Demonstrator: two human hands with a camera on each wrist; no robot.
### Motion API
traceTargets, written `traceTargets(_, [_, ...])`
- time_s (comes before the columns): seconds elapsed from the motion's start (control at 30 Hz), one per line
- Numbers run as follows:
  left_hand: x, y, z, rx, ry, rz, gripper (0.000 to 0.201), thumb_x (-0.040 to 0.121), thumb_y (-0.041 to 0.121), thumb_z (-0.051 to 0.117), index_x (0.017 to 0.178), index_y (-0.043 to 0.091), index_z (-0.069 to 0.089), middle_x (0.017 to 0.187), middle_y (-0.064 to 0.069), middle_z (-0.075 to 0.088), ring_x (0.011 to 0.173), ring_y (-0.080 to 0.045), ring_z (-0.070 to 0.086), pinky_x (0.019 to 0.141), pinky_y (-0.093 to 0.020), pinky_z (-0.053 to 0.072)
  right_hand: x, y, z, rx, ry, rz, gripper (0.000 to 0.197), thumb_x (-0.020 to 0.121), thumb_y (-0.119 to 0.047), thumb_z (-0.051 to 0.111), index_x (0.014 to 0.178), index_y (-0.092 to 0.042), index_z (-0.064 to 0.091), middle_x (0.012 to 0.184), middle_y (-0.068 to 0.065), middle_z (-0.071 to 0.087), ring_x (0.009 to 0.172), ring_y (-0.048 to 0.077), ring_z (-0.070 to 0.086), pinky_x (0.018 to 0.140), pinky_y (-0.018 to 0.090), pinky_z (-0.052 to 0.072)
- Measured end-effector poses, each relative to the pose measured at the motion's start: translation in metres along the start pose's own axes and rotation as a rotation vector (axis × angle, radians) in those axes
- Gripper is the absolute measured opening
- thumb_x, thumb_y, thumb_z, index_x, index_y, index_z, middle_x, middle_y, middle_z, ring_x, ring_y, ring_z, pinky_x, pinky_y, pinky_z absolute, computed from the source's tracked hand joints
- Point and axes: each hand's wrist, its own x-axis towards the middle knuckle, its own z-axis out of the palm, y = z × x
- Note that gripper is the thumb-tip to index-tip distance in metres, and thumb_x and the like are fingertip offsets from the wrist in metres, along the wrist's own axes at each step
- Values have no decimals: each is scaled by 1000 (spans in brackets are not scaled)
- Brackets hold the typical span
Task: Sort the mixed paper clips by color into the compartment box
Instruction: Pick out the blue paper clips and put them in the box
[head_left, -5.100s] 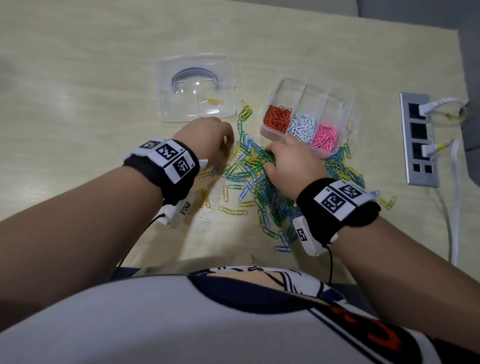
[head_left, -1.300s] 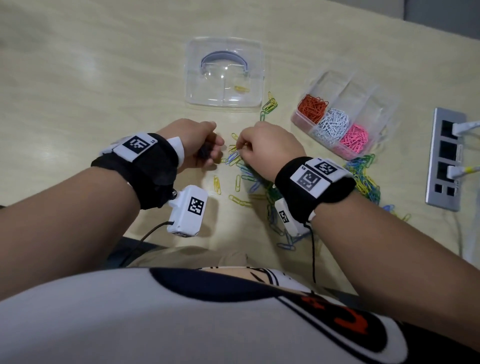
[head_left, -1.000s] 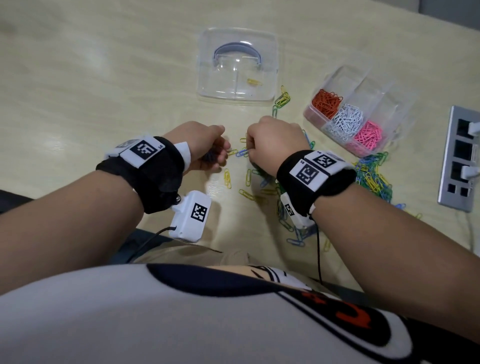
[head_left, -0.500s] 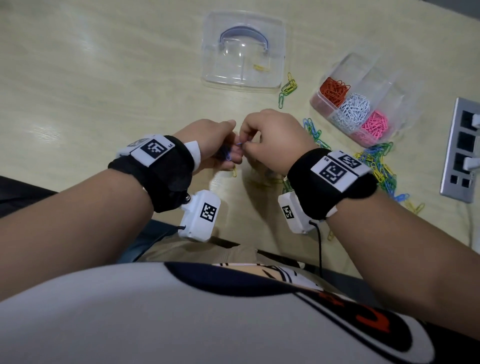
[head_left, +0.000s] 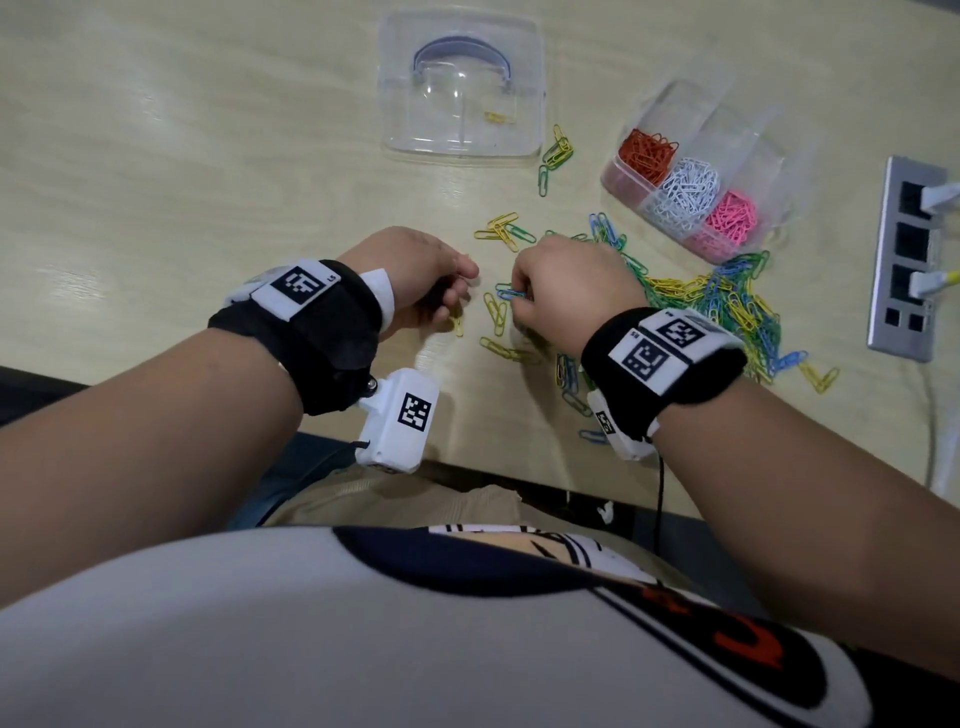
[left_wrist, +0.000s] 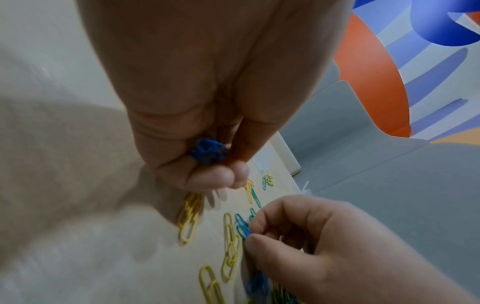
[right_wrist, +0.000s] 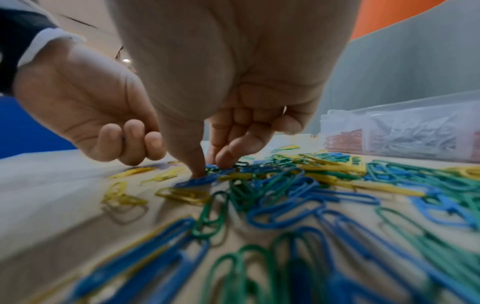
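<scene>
Left hand: my left hand (head_left: 415, 278) is curled round a small bunch of blue clips (left_wrist: 207, 151), just above the counter (head_left: 182, 156).
Right hand: my right hand (head_left: 571, 291) pinches a single blue clip (head_left: 511, 293) between thumb and fingertips at the near edge of the loose pile.
Loose clips: I see blue, green and yellow paper clips (head_left: 727, 306) scattered on the counter between my right hand and the box, with a few yellow ones between my hands.
Compartment box: the clear compartment box (head_left: 691, 192) sits at far right, holding orange, white and pink clips in separate sections.
Lid: a clear lid (head_left: 462, 88) lies left of the box, well apart from my hands.
</scene>
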Motion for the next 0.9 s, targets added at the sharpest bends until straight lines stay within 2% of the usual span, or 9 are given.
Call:
traceTargets(0.13, [-2, 3, 6, -1, -58, -35, 25, 100, 10, 36, 82, 7, 52, 67, -7, 45, 57, -16, 44, 51, -20, 37, -1, 4, -3, 13, 35, 41, 16, 90, -26, 52, 98, -22, 65, 101, 2, 61, 92, 27, 60, 89, 40, 38])
traceTargets(0.3, [0, 0, 14, 32, -118, -26, 28, 100, 28, 45, 84, 10, 59, 63, -3, 54, 56, -14, 52, 51, -20, 42, -12, 3, -12, 320, 118, 45, 10, 89, -31, 58, 92, -29, 67, 97, -3, 64, 93, 21, 58, 90, 38, 44])
traceTargets(0.4, [1, 2, 18, 36, -139, 37, 22, 98, 18, 51, 80, 9, 61, 62, -3, 56, 52, -10, 51, 48, -17, 39, -19, 6, -12, 430, 167, 69, 14, 89, -25, 57, 94, -25, 70, 97, -2, 67, 93, 19, 59, 82, 33, 46])
traceTargets(0.47, [2, 3, 17, 41, -151, 55, 18, 97, 8, 51, 82, 7, 62, 64, -3, 56, 49, -8, 50, 48, -16, 37, -23, 16, -9, 375, 134, 103, 16, 89, -22, 56, 97, -25, 69, 99, -2, 65, 95, 20, 59, 82, 32, 45])
traceTargets(0.57, [5, 4, 18, 18, -165, 36, 20, 98, 2, 45, 86, 6, 61, 66, -4, 55, 48, -7, 48, 45, -16, 36, -31, 24, -1, 130, -39, 77, 14, 89, -35, 59, 101, -31, 65, 97, -6, 51, 100, 22, 57, 90, 37, 41])
traceTargets(0.6, [6, 5, 19, 23, -162, 26, 21, 98, 1, 43, 87, 7, 61, 66, -5, 53, 48, -8, 47, 45, -17, 36, -32, 24, 1, 95, -55, 70, 15, 89, -38, 60, 101, -32, 64, 96, -7, 47, 102, 22, 56, 91, 38, 38])
traceTargets(0.73, [9, 9, 25, 72, -162, -38, 14, 93, 12, 49, 84, 9, 60, 63, -5, 47, 56, -16, 35, 52, -24, 30, -30, 24, 5, 45, 19, 53, 14, 92, -32, 52, 97, -26, 64, 97, -3, 52, 101, 24, 57, 89, 37, 36])
traceTargets(0.83, [12, 9, 29, 58, -175, -7, 22, 97, 21, 50, 80, 9, 57, 65, -5, 46, 56, -15, 38, 50, -23, 30, -31, 30, 6, 55, 35, 80, 13, 89, -31, 51, 94, -25, 62, 96, -1, 52, 98, 26, 56, 85, 37, 34])
traceTargets(0.9, [13, 10, 34, 47, -170, 17, 24, 98, 21, 50, 78, 9, 56, 65, -5, 47, 58, -16, 42, 50, -23, 33, -35, 35, 5, 169, 88, 108, 8, 88, -30, 54, 89, -27, 61, 92, -5, 52, 95, 25, 56, 83, 36, 35])
